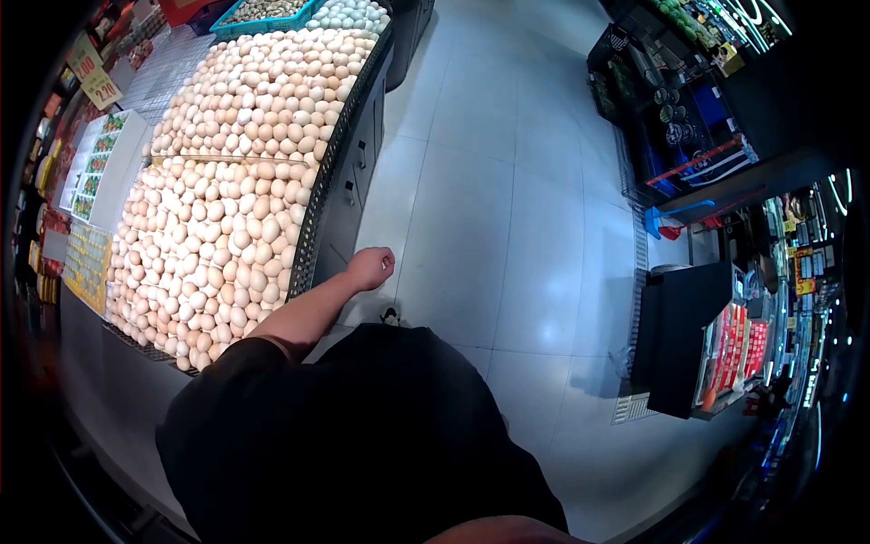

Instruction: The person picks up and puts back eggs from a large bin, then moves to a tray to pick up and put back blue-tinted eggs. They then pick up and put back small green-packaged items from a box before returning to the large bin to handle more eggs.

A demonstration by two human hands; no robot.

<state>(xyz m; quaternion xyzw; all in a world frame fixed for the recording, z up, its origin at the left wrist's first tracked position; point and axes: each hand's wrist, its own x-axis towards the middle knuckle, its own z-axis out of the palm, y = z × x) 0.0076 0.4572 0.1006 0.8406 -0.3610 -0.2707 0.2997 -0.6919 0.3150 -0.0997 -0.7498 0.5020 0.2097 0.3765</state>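
My left hand (pixel 372 268) hangs over the tiled floor, just right of the egg display, its fingers curled closed. Nothing shows in it, but the inside of the fist is hidden. Many pale brown eggs (pixel 213 245) fill the display beside my left arm, split by a thin divider. The hand does not touch the eggs. My right hand is out of view; only part of the right arm shows at the bottom edge.
Grey floor tiles (pixel 462 236) run ahead. Dark drawers (pixel 349 186) stand below the egg display. On the right are a black stand (pixel 680 340) with red packages (pixel 739 349) and dark shelving. A teal basket (pixel 263 25) sits at the upper left.
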